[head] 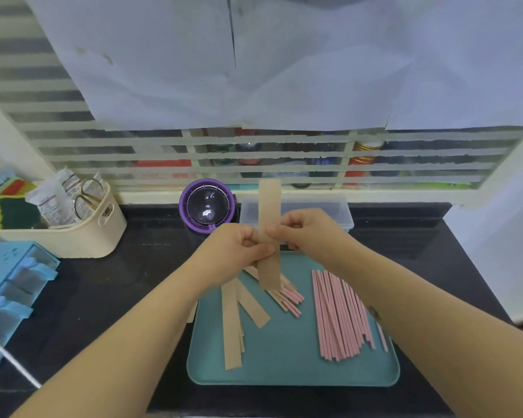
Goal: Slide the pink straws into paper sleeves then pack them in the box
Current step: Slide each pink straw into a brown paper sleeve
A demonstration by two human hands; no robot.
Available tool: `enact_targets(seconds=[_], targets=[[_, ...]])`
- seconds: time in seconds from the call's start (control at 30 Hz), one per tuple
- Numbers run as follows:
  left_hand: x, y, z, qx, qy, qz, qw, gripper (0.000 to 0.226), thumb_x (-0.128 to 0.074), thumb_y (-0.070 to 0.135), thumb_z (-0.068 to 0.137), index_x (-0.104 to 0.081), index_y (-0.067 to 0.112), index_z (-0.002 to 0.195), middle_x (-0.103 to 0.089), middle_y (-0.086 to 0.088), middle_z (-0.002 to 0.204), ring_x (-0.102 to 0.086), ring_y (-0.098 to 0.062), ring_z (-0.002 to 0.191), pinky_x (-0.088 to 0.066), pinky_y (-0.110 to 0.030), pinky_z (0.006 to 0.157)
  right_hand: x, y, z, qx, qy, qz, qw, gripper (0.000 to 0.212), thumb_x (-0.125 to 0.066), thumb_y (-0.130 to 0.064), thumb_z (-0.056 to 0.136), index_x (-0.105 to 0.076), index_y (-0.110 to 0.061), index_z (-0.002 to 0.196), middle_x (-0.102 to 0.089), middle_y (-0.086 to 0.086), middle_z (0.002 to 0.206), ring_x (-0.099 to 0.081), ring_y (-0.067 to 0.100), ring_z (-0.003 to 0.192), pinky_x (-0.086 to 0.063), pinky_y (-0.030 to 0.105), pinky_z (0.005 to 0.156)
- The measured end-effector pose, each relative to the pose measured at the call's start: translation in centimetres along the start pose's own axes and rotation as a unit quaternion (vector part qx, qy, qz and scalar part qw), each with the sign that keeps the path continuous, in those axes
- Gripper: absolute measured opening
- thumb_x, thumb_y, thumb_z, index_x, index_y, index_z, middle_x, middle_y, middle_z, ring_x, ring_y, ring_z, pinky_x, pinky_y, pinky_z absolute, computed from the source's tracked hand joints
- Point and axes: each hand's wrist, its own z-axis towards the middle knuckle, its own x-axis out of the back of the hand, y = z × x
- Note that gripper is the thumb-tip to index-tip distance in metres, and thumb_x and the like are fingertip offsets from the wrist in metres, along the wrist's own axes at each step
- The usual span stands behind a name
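Near the front edge of the black tabletop sits a teal tray. A heap of bare pink straws lies on its right side and flat paper sleeves on its left, with a few wrapped straws between them. Over the tray's far edge, the left hand and right hand each have a pinching grip on one upright sleeve. Behind them, at the back edge, stands the clear box, lid shut, beside a purple round thing. At the far left, a cream basket holds scissors and packets with print too blurry to read. Blue drawers stand at the left edge.
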Motion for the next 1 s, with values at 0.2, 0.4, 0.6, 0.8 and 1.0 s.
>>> enact_targets(seconds=[0.2,0.4,0.6,0.8,1.0], targets=[[0.0,3.1,0.0,-0.077,0.078,0.033,0.993,0.032,-0.061,0.035,0.088,-0.065,0.003,0.089,-0.067,-0.019,0.080,-0.062,-0.038,0.075,-0.053,-0.053,0.082,1.6,-2.2,-0.3,0.061,0.063,0.029,0.996,0.010,-0.066,-0.027,0.085,-0.067,-0.023,0.076,-0.058,-0.015,0.055,-0.047,-0.005,0.050,-0.043,0.016,0.059],[0.0,4.9,0.4,-0.064,0.070,-0.097,0.991,0.024,-0.058,0.014,0.092,-0.054,0.022,0.114,-0.073,-0.010,0.093,-0.069,-0.030,0.091,-0.054,-0.049,0.088,3.6,-3.9,-0.3,0.097,0.142,0.032,0.985,0.015,-0.070,-0.025,0.083,-0.065,-0.012,0.087,-0.064,-0.005,0.065,-0.057,-0.004,0.049,-0.046,0.009,0.053],[-0.4,5.4,0.3,-0.064,0.078,-0.139,0.985,0.013,-0.057,0.008,0.092,-0.055,0.020,0.093,-0.066,0.006,0.069,-0.060,-0.026,0.073,-0.050,-0.056,0.090,4.2,-4.3,-0.8,0.119,0.194,-0.018,0.974,0.012,-0.069,-0.022,0.083,-0.061,-0.018,0.076,-0.061,-0.005,0.060,-0.055,-0.005,0.046,-0.044,0.006,0.052],[-1.2,6.6,0.2,-0.039,0.020,-0.127,0.991,0.025,-0.072,0.029,0.081,-0.060,0.016,0.098,-0.062,0.002,0.097,-0.059,-0.009,0.072,-0.057,-0.032,0.078,4.0,-5.5,-0.8,0.122,0.158,-0.043,0.979,0.012,-0.067,-0.023,0.084,-0.056,-0.021,0.079,-0.063,-0.003,0.062,-0.060,0.005,0.055,-0.053,0.026,0.069],[-0.6,6.4,-0.4,0.005,-0.027,-0.245,0.969,0.017,-0.046,0.014,0.098,-0.062,0.012,0.095,-0.071,0.000,0.088,-0.062,-0.004,0.062,-0.052,-0.018,0.059,5.6,-5.0,-0.8,0.116,0.136,-0.023,0.984,0.037,-0.064,-0.035,0.086,-0.052,-0.027,0.119,-0.057,-0.011,0.112,-0.055,0.002,0.089,-0.044,0.020,0.076]])
